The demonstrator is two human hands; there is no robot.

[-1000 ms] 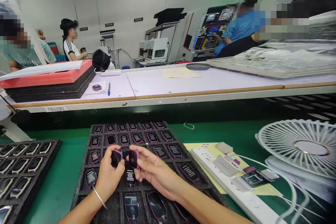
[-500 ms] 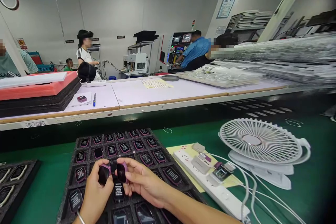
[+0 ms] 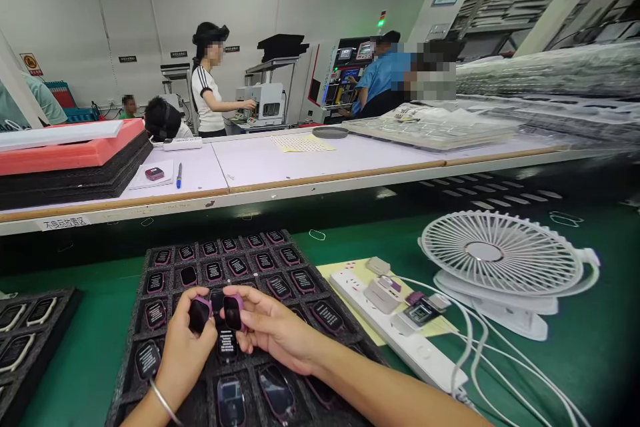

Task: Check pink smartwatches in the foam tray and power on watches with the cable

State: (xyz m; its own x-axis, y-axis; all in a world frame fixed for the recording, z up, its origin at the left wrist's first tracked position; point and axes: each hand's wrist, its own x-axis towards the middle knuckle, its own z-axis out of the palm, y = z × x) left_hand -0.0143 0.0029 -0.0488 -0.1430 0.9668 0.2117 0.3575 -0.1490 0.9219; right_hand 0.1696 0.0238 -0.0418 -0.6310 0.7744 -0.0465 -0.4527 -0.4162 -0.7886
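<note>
Each of my hands pinches a purple-framed smartwatch over a black foam tray. My left hand grips one smartwatch by its edges, its dark screen facing me. In my right hand is a second smartwatch, also with a dark screen, held close beside the first. Below them, the tray's compartments hold several more purple watch bodies, many with white text lit on their screens. One such watch lies just under my hands. My forearms hide part of the tray.
Right of the tray lie a white power strip with chargers, cables and a small lit watch. A white fan stands beyond. Another tray is at left. A raised shelf crosses behind; people work in the background.
The view has tilted down slightly. Both hands keep hold of their watches, almost unmoved. In the background, a person in white has stepped right and reaches toward a machine.
</note>
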